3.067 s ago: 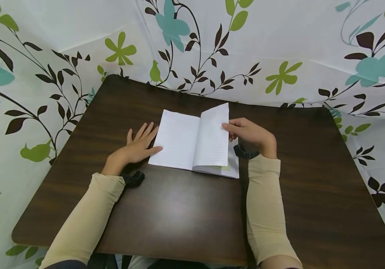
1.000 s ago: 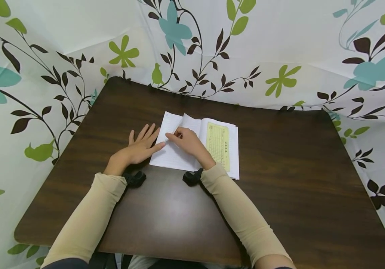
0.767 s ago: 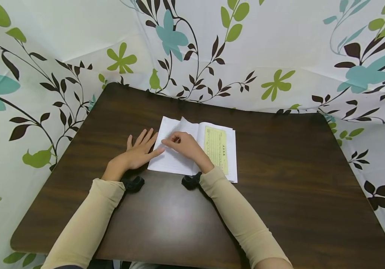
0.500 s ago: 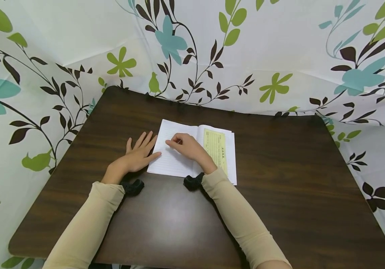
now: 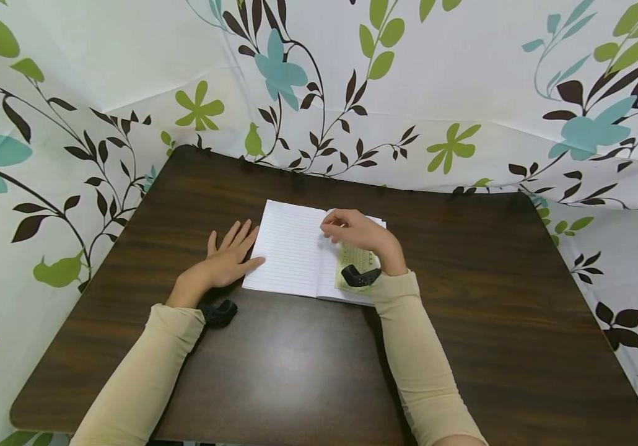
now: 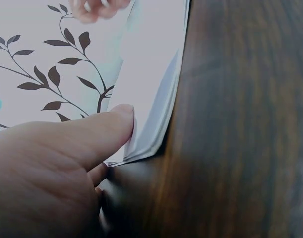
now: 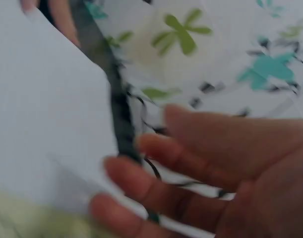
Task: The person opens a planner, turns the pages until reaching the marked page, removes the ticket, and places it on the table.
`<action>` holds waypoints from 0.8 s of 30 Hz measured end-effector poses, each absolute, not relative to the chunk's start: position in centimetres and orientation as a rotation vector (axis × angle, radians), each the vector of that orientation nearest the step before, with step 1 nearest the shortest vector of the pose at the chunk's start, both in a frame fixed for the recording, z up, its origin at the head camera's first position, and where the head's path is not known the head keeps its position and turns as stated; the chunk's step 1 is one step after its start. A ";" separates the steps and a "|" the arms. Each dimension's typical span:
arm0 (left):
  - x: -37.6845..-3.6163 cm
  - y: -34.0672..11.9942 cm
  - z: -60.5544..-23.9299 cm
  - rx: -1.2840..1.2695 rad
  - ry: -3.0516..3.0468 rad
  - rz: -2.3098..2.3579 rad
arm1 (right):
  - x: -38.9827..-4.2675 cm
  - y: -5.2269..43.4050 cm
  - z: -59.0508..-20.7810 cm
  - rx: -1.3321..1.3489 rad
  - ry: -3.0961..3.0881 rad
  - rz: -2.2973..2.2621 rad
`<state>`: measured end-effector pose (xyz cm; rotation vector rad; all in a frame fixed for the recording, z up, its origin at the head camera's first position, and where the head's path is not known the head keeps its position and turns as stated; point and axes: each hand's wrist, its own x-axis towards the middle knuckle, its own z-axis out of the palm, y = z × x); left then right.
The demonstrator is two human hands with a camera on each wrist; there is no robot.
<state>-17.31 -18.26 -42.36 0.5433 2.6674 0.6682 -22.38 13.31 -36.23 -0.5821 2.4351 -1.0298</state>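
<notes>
An open lined notebook (image 5: pixel 288 251) lies on the table, and a pale yellow-green printed slip (image 5: pixel 355 257) sits on its right page, partly covered by the right wrist. My left hand (image 5: pixel 220 263) is spread flat on the table beside the notebook, its thumb (image 6: pixel 109 130) resting on the left page's edge. Above the right page, near the fold, hovers my right hand (image 5: pixel 360 234) with bent, relaxed fingers. The right wrist view shows a gap between its thumb and fingertips (image 7: pixel 124 173), with nothing held.
The dark wooden table (image 5: pixel 497 297) extends around the notebook on all sides. A white cloth (image 5: pixel 464 74) with leaf and flower prints hangs along the back and sides. Each wrist wears a black strap device, one at the left wrist (image 5: pixel 218 313).
My right hand turned a page from right to left, uncovering the slip, released it over the left page, then moved back right. The left hand stayed in place; the view tilted slightly.
</notes>
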 end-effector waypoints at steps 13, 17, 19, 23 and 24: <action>-17.1 -18.4 -42.5 0.548 2.659 0.683 | -21.3 18.0 -34.9 0.064 2.562 -0.499; -17.1 -18.4 -42.5 0.544 2.656 0.696 | -21.3 18.1 -35.3 0.173 2.563 -0.443; -17.1 -18.4 -42.5 0.543 2.653 0.693 | -21.4 18.0 -35.5 0.203 2.569 -0.433; -17.2 -18.3 -42.4 0.544 2.653 0.677 | -21.5 17.9 -35.6 0.239 2.559 -0.441; -17.2 -18.3 -42.4 0.546 2.654 0.674 | -21.5 17.9 -35.7 0.248 2.556 -0.442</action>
